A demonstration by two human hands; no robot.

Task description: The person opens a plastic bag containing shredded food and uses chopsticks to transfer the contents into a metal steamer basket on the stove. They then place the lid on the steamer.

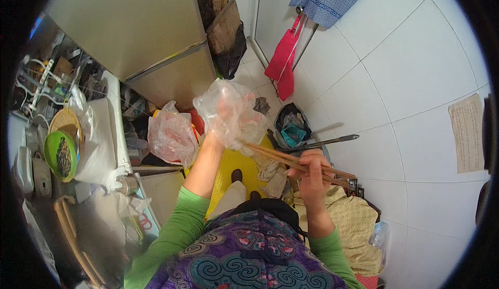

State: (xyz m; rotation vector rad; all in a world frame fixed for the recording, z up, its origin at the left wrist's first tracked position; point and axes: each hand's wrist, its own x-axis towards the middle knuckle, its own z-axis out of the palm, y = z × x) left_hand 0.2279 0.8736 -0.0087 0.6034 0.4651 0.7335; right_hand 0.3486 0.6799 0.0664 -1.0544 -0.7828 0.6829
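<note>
A crumpled clear plastic bag (253,127) covers most of my left hand (227,108), which holds it up in front of me. Through the film my fingers show only blurred, so whether they are inside or behind it is hard to see. My right hand (315,172) grips long wooden chopsticks (275,155) around their middle. Their far ends reach the lower edge of the bag, and their other ends stick out to the right past my fist.
Left stands a refrigerator (163,71) beside a cluttered counter with a green bowl (50,152). Another plastic bag (171,137) sits below. A lined bin (290,113) and a black handle (335,141) are near the tiled wall. Patterned cloth (343,226) lies at my right.
</note>
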